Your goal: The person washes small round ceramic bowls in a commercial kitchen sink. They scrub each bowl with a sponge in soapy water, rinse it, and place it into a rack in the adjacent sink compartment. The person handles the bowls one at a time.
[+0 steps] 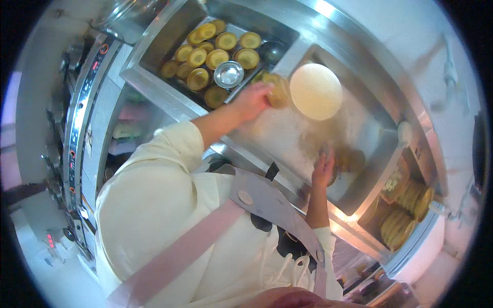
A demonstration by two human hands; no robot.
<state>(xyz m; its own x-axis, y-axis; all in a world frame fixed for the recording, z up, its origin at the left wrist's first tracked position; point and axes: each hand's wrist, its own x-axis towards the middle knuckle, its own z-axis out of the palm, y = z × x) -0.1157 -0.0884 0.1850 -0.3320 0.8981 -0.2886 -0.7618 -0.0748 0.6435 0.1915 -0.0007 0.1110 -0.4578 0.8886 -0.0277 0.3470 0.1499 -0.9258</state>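
Note:
My left hand [254,101] grips a yellowish bowl [278,91], blurred by motion, above the near left side of the middle sink basin [277,134]. Lower down and to the right, my right hand [324,165] is inside that same basin. It is beside blurred brownish-yellow bowls [349,159]; whether its fingers close on one is unclear. Between the hands and farther off, a large round cream-coloured dish [316,91] rests in the basin. Several yellow bowls [197,57] and a small shiny metal bowl [228,74] lie in the left basin.
A dark round bowl [272,52] sits at the left basin's right side. Stacked yellow dishes [398,231] fill part of the right basin, near a white box-like object [418,242]. Metal dividers [296,56] separate the basins. A control panel with lit displays [79,115] runs along the left.

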